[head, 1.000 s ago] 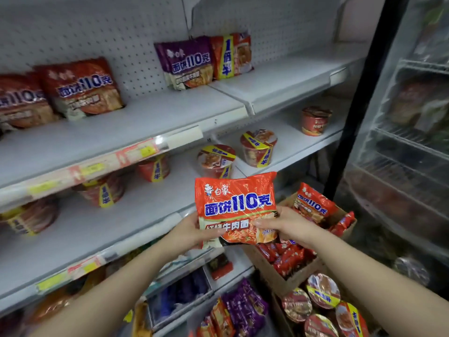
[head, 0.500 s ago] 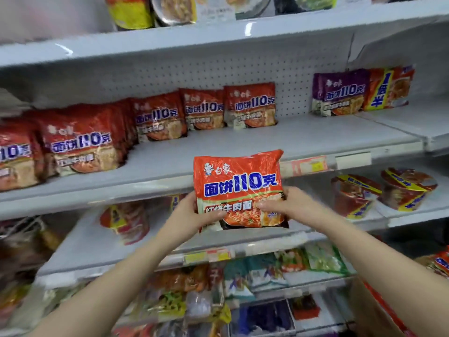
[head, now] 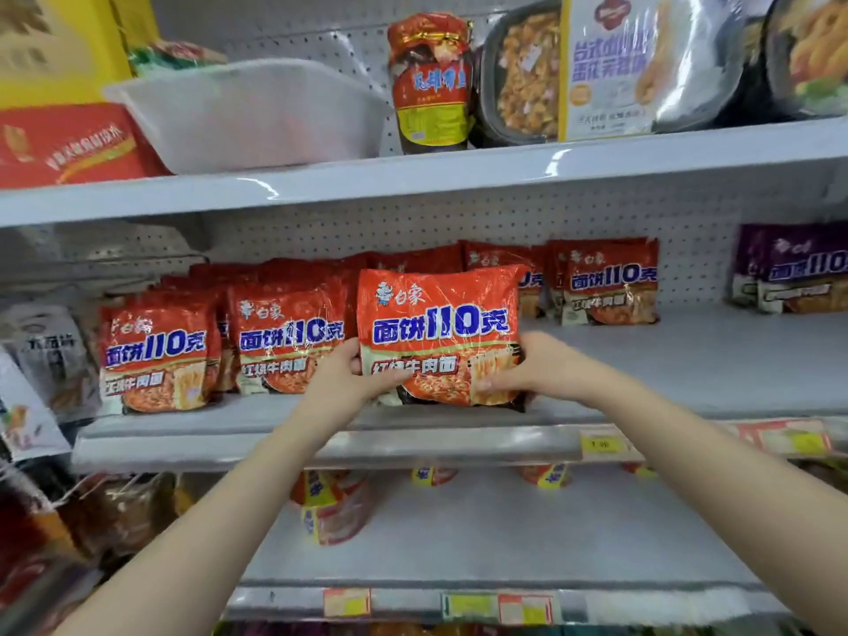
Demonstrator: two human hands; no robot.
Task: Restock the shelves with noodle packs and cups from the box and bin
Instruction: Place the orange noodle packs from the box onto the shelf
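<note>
Two-handed grip (upright) on noodle pack (head: 438, 335)

**Red noodle pack upright at the middle shelf's front edge**

You have a red-orange noodle pack (head: 438, 335) standing upright, face toward you, blue "110" lettering across its middle and a noodle picture below; its lower edge sits at the front of the middle shelf (head: 688, 360); just to its left stand rows of matching red packs (head: 287, 337), more behind it to the right (head: 610, 280); purple packs (head: 798, 268) stand far right; noodle cups (head: 332, 507) sit on the shelf below.
</note>
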